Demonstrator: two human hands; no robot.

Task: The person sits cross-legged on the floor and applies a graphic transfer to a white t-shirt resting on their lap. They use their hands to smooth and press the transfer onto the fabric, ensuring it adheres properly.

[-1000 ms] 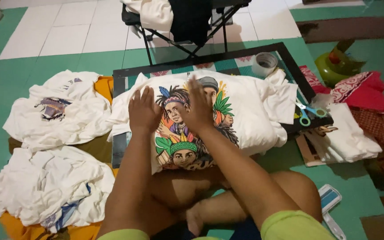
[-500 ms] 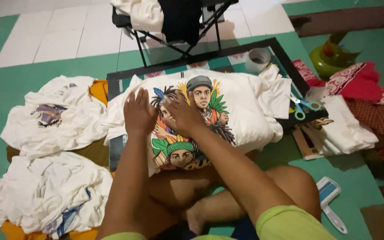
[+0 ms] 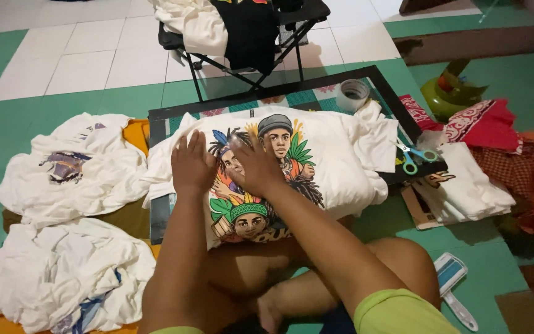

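Both hands lie flat, palms down and fingers spread, gripping nothing, on a white cotton T-shirt with a colourful print of faces and green leaves [image 3: 335, 167]. The left hand [image 3: 191, 164] presses the shirt's plain white cloth just left of the print, while the right hand [image 3: 253, 166] rests right beside it on the print itself, the two almost touching at the thumbs. The shirt is spread over a flat board with a dark frame [image 3: 378, 77], directly ahead of the person's folded legs. On the board beyond the right hand stands a roll of clear tape [image 3: 353, 94], and further right of that hand, at the shirt's edge, lie small scissors with blue and green handles [image 3: 416, 154]. Near the scissors is a folded white garment on a piece of brown cardboard [image 3: 471, 185], with red patterned cloths [image 3: 486, 124] just past it. Well to the left of the left hand are two heaps of crumpled white T-shirts [image 3: 75, 170], one above the other. Far beyond both hands stands a black folding chair draped with white and black clothes [image 3: 242, 28]. Near the right knee lies a white and blue lint roller [image 3: 452, 281].
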